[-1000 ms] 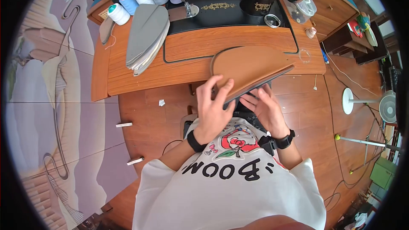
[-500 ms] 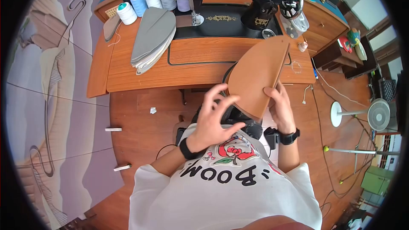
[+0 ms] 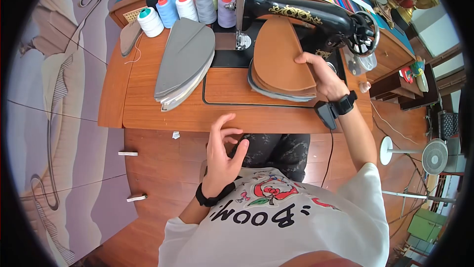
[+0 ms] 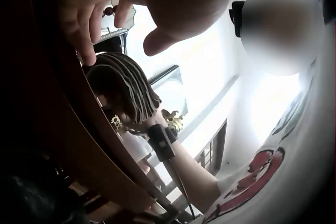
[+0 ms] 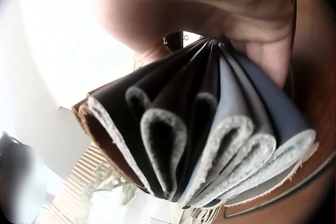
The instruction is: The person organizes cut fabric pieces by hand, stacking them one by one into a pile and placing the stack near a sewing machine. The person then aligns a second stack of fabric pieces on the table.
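Observation:
My right hand [image 3: 326, 77] grips a stack of half-round leather-like pieces [image 3: 281, 57] along its straight edge, thumb on the brown top piece. In the right wrist view the folded layers [image 5: 210, 134] fan out below the fingers, brown on one side, dark and blue-grey on the other, with fuzzy pale cut edges. The stack is over the front of the sewing machine [image 3: 291, 7] bed. My left hand [image 3: 224, 158] is off the table's front edge, above the lap, fingers loosely bent and holding nothing. A second stack of grey half-round pieces [image 3: 185, 62] lies left of the needle area.
Several thread spools [image 3: 185, 9] stand behind the grey stack. A small grey-brown piece [image 3: 129, 37] with loose thread lies at the table's left end. A clear container [image 3: 363, 62] sits by the handwheel. The wooden table's [image 3: 163, 116] front edge runs just ahead of the lap.
The brown-topped stack has moved from above the lap forward and left over the table, carried by the right hand. The left hand has let go of it and drawn back to the left.

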Demonstrator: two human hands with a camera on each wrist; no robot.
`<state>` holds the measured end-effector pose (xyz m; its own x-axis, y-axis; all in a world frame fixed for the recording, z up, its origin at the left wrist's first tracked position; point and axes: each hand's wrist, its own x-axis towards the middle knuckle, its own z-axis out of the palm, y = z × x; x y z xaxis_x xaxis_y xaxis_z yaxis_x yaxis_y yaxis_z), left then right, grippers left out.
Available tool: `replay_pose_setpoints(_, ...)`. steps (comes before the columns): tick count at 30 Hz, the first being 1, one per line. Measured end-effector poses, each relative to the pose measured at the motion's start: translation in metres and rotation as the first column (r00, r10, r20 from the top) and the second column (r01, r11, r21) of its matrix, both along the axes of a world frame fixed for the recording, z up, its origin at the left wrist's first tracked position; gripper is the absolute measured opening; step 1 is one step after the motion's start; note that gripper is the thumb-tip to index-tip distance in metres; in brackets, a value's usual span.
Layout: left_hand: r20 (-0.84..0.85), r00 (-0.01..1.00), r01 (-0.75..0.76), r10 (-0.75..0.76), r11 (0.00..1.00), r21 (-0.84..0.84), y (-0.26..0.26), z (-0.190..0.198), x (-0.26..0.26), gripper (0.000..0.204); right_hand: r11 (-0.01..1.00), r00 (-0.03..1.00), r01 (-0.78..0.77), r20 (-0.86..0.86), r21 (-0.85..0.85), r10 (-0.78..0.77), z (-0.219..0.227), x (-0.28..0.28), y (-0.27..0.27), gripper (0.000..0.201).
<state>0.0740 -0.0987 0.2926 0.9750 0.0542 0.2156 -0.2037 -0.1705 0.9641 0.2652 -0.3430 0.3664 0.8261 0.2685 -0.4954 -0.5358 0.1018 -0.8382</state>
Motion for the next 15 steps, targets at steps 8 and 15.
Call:
replay_pose_setpoints(8,-0.346,0.866,0.126,-0.361,0.827,-0.548,0.024,0.021,0.068,0.056,0.982,0.992,0.065,-0.12,0.176,-0.044,-0.011,-0.012,-0.012,0.039)
replay_pose_setpoints(15,-0.297,0.594,0.106,-0.747,0.439,-0.892,-0.01,0.034,0.119,0.062,0.937,0.969,0.026,-0.24,0.347,0.062,-0.008,-0.043,-0.026,0.046)
